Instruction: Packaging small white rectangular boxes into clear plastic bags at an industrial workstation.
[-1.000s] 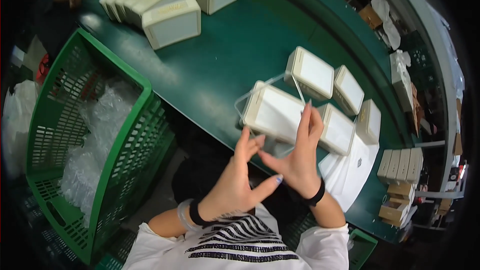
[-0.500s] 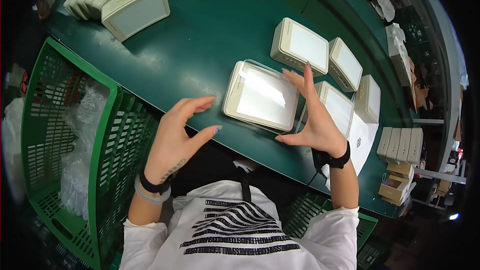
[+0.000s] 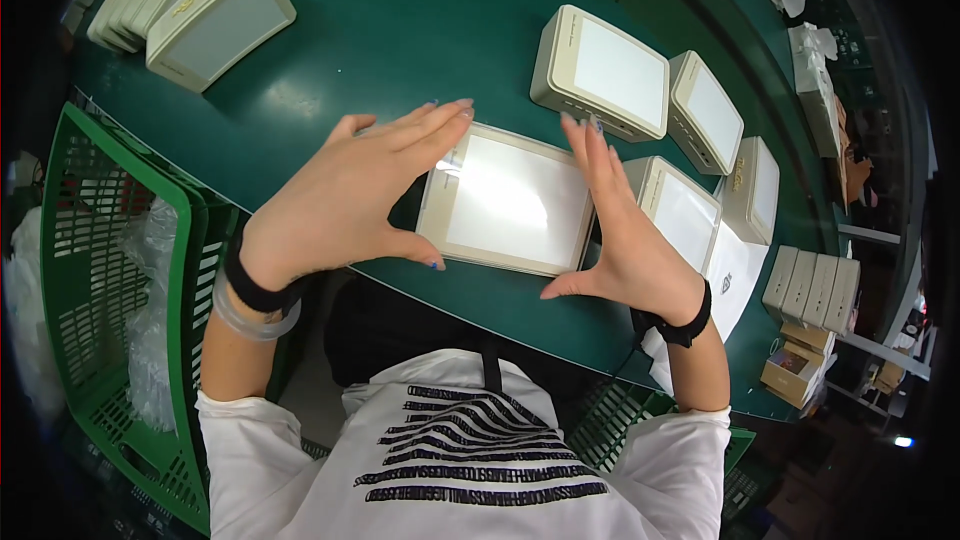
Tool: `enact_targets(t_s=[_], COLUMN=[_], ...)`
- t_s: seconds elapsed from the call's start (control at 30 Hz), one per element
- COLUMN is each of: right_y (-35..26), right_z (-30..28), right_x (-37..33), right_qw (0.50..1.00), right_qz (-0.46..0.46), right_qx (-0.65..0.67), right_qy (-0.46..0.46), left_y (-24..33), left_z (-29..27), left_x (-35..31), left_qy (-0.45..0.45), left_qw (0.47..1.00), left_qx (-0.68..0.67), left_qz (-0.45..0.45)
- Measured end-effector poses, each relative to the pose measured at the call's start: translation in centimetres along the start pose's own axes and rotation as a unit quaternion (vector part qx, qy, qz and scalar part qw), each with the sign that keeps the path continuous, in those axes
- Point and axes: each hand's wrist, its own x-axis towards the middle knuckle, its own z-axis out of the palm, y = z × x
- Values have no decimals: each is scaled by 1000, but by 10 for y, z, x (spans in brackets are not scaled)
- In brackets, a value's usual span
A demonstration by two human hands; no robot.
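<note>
A cream rectangular device with a white front panel (image 3: 515, 202) lies face up on the green table, under a thin clear cover whose edges nearly line up with it. My left hand (image 3: 345, 195) is at its left end, fingers stretched towards the upper left corner and thumb near the lower left corner. Around the right end, my right hand (image 3: 625, 230) is spread, with its fingertips past the upper edge and thumb just below the lower one. Both hands are open; whether they press the edges is hard to tell.
Several similar cream devices stand to the right, among them a nearby one (image 3: 600, 75). More are lined up at the far left (image 3: 220, 25). A green crate (image 3: 190, 270) with clear plastic bags (image 3: 152, 340) is at my left. White paper (image 3: 735, 280) lies at the right.
My left hand has moved up and right to the device's left end. The clear cover, askew before, now nearly lines up with the device. My right hand keeps its spread pose.
</note>
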Motion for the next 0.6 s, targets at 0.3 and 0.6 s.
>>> enact_targets(t_s=[0.3,0.6], right_y=[12,7], right_z=[-4,0], right_x=[-4,3], right_qw=[998,996], right_qz=[16,38], right_qx=[54,86], right_qy=[-12,-5], left_y=[14,23], left_z=[-13,-18], left_x=[6,13], left_qy=[-55,-53], left_qw=[988,975], left_qx=[144,214], left_qz=[-32,-25])
